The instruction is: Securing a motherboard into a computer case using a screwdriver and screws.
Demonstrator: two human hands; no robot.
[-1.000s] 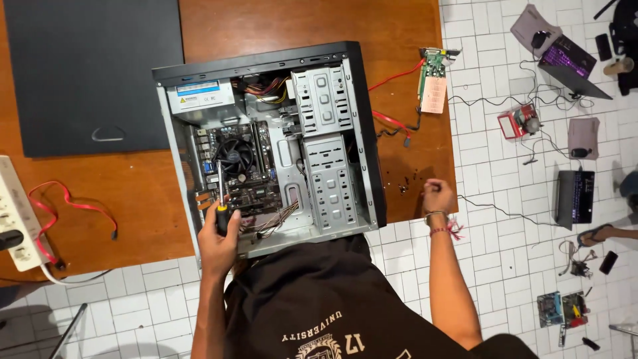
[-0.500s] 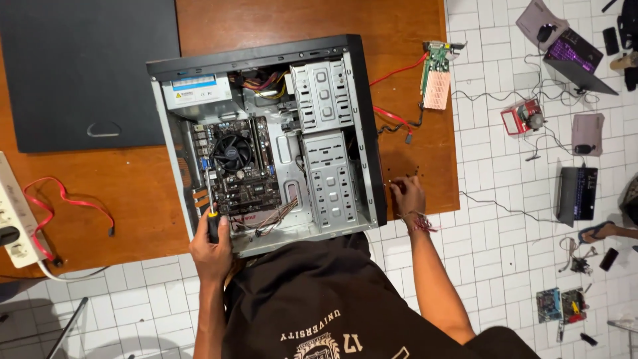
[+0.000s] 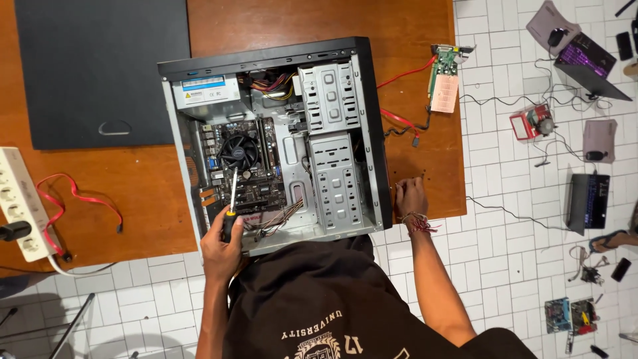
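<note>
Left hand (image 3: 222,247) gripped the screwdriver (image 3: 230,207), tip down on the motherboard (image 3: 256,189) just ahead — unscrewing, I'd judge; right hand (image 3: 411,197) rested empty, fingers curled, on the table (image 3: 133,186). Next called for steady turning.

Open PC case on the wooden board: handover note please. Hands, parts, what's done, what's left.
Left hand: closed on a black-handled screwdriver, shaft pointing into the motherboard just below the CPU fan.
Right hand: holds nothing, fingertips on the wooden board beside the case, near a few small dark bits, possibly screws.
Done: side panel is off, lying flat to the left; a green expansion card lies outside, to the right.
Left: motherboard, fan, power supply and drive cages all sit in the case, cables attached.
</note>
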